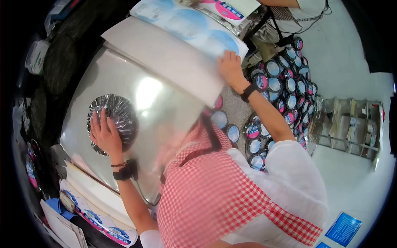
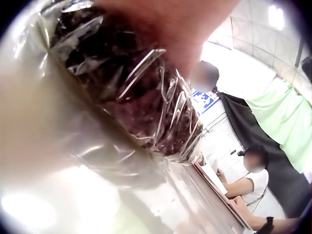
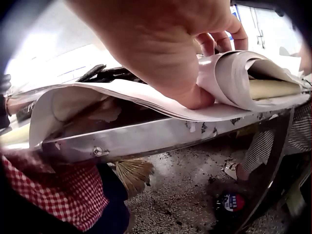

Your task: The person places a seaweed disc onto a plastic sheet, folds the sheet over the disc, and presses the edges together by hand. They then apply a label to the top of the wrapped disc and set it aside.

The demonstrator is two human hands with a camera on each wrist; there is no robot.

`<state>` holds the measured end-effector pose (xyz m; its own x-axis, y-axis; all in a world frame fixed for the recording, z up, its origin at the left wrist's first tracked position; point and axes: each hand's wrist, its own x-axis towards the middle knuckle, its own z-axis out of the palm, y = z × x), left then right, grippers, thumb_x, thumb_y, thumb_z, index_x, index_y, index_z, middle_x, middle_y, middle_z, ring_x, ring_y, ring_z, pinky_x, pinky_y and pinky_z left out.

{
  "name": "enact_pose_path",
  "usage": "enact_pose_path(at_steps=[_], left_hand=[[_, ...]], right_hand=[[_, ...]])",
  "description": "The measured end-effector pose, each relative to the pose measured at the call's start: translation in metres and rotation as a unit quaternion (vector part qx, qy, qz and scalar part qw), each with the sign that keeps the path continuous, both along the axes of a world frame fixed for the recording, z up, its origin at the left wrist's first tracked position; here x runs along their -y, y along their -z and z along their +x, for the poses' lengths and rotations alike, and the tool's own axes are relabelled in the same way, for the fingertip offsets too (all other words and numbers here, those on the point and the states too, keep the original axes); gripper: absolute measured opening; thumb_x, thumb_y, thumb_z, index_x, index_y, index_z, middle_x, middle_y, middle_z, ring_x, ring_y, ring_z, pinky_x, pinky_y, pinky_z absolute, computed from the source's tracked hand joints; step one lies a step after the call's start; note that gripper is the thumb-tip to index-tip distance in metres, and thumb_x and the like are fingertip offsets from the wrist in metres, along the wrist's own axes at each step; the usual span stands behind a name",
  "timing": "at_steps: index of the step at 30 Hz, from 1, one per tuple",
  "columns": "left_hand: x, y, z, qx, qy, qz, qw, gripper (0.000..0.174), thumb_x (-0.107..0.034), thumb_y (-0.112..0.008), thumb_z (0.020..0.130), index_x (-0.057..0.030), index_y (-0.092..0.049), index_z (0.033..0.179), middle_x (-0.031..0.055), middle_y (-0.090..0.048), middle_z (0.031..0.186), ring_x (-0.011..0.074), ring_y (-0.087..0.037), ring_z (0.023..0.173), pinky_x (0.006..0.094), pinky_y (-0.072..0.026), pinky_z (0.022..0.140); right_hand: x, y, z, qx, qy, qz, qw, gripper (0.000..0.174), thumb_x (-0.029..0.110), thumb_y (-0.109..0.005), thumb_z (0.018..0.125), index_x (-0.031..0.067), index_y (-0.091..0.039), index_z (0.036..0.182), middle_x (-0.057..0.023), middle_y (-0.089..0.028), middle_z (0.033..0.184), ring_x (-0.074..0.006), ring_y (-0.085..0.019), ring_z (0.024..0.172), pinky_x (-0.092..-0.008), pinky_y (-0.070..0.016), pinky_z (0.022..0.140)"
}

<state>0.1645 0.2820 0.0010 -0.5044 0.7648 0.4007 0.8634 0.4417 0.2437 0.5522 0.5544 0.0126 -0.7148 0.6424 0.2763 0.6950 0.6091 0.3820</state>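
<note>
On the shiny metal-topped table (image 1: 161, 103) lies a dark round bundle (image 1: 127, 113) in clear, crinkled plastic film. My left hand (image 1: 105, 134) rests on top of it with the fingers spread. In the left wrist view the film-wrapped bundle (image 2: 146, 107) shows dark reddish contents under the palm. At the far right edge of the table, my right hand (image 1: 232, 70) grips large white sheets (image 1: 165, 58), which are folded over so blue circle prints show behind. The right wrist view has the thumb pressed on the sheets (image 3: 229, 83) beside their curled-over edge, fingers beyond it.
Many round packs (image 1: 273, 87) with pink and blue labels are heaped on the floor at right. Beyond them stands a divided rack (image 1: 351, 126). More printed sheets (image 1: 99, 215) lie at the near left. Another person (image 2: 256, 183) works across the table.
</note>
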Motion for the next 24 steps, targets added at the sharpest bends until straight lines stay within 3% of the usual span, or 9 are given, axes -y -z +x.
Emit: enact_pose_path(at_steps=[8,11,14,18,20,21,22,23,24], left_hand=[[0.002,0.005,-0.007,-0.022,0.015,-0.017,0.999,0.039,-0.032,-0.041,0.1,-0.0231,-0.057,0.134,0.0031,-0.049,0.143,0.0248,-0.043,0.132,0.0419,-0.0276,0.109],[0.002,0.004,-0.006,-0.015,0.027,-0.003,1.0,0.039,-0.031,-0.04,0.1,-0.0219,-0.057,0.134,0.0037,-0.05,0.142,0.0253,-0.043,0.132,0.0419,-0.0275,0.109],[0.001,-0.001,-0.002,-0.024,0.013,-0.024,0.999,0.04,-0.031,-0.039,0.101,-0.0208,-0.055,0.135,0.0046,-0.051,0.14,0.0256,-0.045,0.13,0.0421,-0.0273,0.109],[-0.002,-0.002,0.0,0.016,0.0,0.024,1.0,0.041,-0.031,-0.042,0.1,-0.0159,-0.053,0.136,0.0063,-0.053,0.137,0.0246,-0.047,0.128,0.0421,-0.0293,0.107],[-0.003,0.002,-0.002,-0.002,-0.005,0.0,1.0,0.039,-0.029,-0.046,0.098,-0.0145,-0.056,0.133,0.0062,-0.054,0.136,0.0245,-0.048,0.127,0.0421,-0.0312,0.105],[0.001,0.003,-0.004,-0.012,-0.012,-0.015,1.0,0.038,-0.028,-0.048,0.097,-0.0138,-0.057,0.131,0.0062,-0.055,0.135,0.0244,-0.048,0.126,0.0422,-0.0321,0.105],[0.001,0.001,-0.004,-0.003,0.001,-0.002,1.0,0.035,-0.027,-0.051,0.095,-0.0131,-0.06,0.126,0.006,-0.055,0.134,0.0246,-0.049,0.125,0.0424,-0.0333,0.104],[0.0,-0.002,-0.002,0.003,0.008,0.007,1.0,0.032,-0.025,-0.055,0.094,-0.0124,-0.062,0.122,0.0058,-0.056,0.132,0.0248,-0.05,0.124,0.0427,-0.0345,0.102],[-0.002,-0.001,-0.003,0.002,0.007,0.031,0.999,0.027,-0.022,-0.059,0.09,-0.0119,-0.065,0.114,0.0056,-0.058,0.129,0.0254,-0.052,0.122,0.0437,-0.0356,0.101]], right_hand=[[-0.01,0.004,-0.009,0.133,-0.023,0.064,0.989,0.013,0.009,-0.059,0.073,0.0026,-0.06,0.085,-0.0177,-0.054,0.091,-0.0293,-0.055,0.08,-0.0418,-0.0501,0.057],[-0.025,-0.014,0.012,0.038,-0.082,-0.069,0.993,0.017,0.01,-0.062,0.073,0.003,-0.06,0.088,-0.0165,-0.053,0.087,-0.0291,-0.056,0.076,-0.0404,-0.0516,0.054],[-0.016,-0.018,0.01,0.023,-0.072,-0.019,0.997,0.02,0.014,-0.065,0.075,0.003,-0.059,0.09,-0.0163,-0.053,0.085,-0.0317,-0.057,0.082,-0.0394,-0.0523,0.058],[-0.031,-0.033,0.017,-0.171,-0.082,-0.095,0.977,0.025,0.023,-0.07,0.078,0.0067,-0.06,0.093,-0.0134,-0.059,0.095,-0.0305,-0.057,0.093,-0.0427,-0.0492,0.078],[-0.07,-0.043,0.048,-0.385,0.036,-0.227,0.894,0.016,0.022,-0.068,0.082,0.0074,-0.065,0.088,-0.0101,-0.066,0.093,-0.0277,-0.061,0.091,-0.0403,-0.0474,0.08],[-0.114,-0.047,0.106,-0.215,0.023,-0.076,0.973,0.014,0.015,-0.062,0.085,0.0084,-0.064,0.097,-0.0089,-0.065,0.096,-0.0233,-0.061,0.086,-0.0355,-0.0481,0.078],[-0.156,-0.051,0.164,-0.061,0.017,0.114,0.991,0.019,0.009,-0.057,0.088,0.0094,-0.062,0.106,-0.0077,-0.063,0.098,-0.019,-0.061,0.081,-0.0307,-0.0488,0.075],[-0.169,-0.073,0.204,-0.156,0.082,0.076,0.982,0.021,0.01,-0.054,0.091,0.0056,-0.059,0.11,-0.01,-0.062,0.102,-0.0214,-0.061,0.086,-0.0333,-0.0501,0.078],[-0.154,-0.102,0.214,-0.489,0.127,-0.126,0.854,0.023,0.012,-0.05,0.094,0.0019,-0.056,0.115,-0.0123,-0.061,0.106,-0.0238,-0.061,0.092,-0.0358,-0.0514,0.081]])
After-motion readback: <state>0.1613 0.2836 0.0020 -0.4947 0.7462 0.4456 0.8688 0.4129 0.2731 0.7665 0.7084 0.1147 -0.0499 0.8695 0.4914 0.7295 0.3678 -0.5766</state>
